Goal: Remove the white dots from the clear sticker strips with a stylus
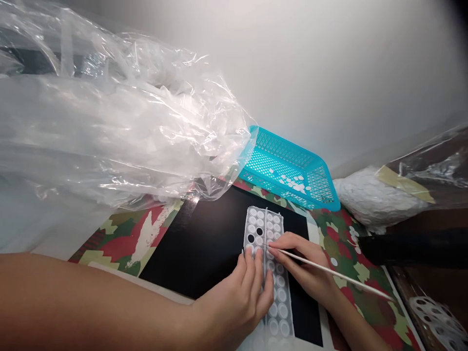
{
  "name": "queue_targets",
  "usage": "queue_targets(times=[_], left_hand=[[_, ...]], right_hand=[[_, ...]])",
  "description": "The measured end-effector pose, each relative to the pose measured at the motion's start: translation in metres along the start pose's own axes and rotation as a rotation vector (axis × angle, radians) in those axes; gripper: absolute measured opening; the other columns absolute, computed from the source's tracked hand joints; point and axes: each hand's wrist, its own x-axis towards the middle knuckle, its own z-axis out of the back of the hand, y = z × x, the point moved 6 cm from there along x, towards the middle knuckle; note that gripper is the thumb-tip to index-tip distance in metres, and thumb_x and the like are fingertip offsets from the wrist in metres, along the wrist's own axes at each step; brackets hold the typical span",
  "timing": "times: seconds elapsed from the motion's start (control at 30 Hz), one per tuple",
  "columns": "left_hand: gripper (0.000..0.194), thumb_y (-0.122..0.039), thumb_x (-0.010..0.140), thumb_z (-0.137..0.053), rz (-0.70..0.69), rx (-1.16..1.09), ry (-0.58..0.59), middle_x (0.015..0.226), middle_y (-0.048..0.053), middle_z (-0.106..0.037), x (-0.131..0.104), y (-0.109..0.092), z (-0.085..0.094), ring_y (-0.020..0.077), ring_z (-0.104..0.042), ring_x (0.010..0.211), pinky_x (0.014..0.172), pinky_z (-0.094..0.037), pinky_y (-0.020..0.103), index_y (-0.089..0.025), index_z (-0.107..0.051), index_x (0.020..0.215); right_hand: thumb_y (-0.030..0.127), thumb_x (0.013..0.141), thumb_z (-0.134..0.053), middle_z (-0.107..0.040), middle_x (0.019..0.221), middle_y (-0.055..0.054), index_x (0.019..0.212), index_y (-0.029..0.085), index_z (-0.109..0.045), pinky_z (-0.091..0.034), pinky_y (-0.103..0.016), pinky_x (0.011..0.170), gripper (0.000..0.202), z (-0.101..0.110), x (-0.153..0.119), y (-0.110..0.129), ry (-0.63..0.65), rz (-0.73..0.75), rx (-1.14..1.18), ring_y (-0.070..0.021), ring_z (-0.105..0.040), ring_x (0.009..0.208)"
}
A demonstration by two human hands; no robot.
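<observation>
A translucent sheet with rows of round white pieces (282, 310) lies on a black mat (204, 234). Two of its round spots, near the upper left part, look black. My left hand (241, 292) rests on the sheet's left side, fingers bent and fingertips touching the round pieces; nothing is visibly gripped in it. My right hand (307, 263) pinches a thin white stick (340, 276) close to one end. The stick's near tip is over the middle of the sheet, just beyond the left fingertips, and its long end points to the lower right.
Behind the mat, a blue basket (285, 141) holds several small white discs. Large clear plastic bags (127, 126) fill the left. A bag of white pieces (376, 195) stands at right, near a dark cylindrical object (417, 249). Loose discs lie on the patterned cloth (340, 239).
</observation>
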Motion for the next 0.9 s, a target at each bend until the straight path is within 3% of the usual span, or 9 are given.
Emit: queue_targets(times=[0.53,0.77,0.9], left_hand=[[0.057,-0.040,0.085,-0.042,-0.032,-0.005,-0.012,0.124,0.026,-0.056,0.000,0.002,0.001,0.0401,-0.055,0.112,0.091,-0.038,0.052,-0.002,-0.051,0.126],[0.054,-0.036,0.088,-0.038,-0.056,0.009,-0.005,0.123,0.025,-0.057,0.001,0.002,0.002,0.0392,-0.056,0.112,0.091,-0.038,0.051,-0.001,-0.050,0.126],[0.052,-0.034,0.089,-0.037,-0.041,0.000,0.000,0.123,0.025,-0.057,0.002,0.002,0.003,0.0388,-0.056,0.112,0.090,-0.039,0.051,-0.001,-0.050,0.126]], right_hand=[[0.014,0.086,-0.060,-0.070,0.083,-0.004,0.093,0.022,-0.068,-0.053,-0.028,0.067,0.013,-0.006,0.000,-0.002,0.054,0.003,0.029,-0.0176,-0.066,0.075],[0.011,0.086,-0.058,-0.068,0.077,-0.004,0.093,0.019,-0.066,-0.050,-0.027,0.062,0.014,-0.008,0.000,0.008,0.053,0.084,0.004,-0.0160,-0.061,0.068],[0.013,0.087,-0.058,-0.066,0.075,-0.004,0.090,0.020,-0.066,-0.049,-0.027,0.061,0.011,-0.008,0.002,0.005,0.076,0.025,0.016,-0.0162,-0.061,0.068]])
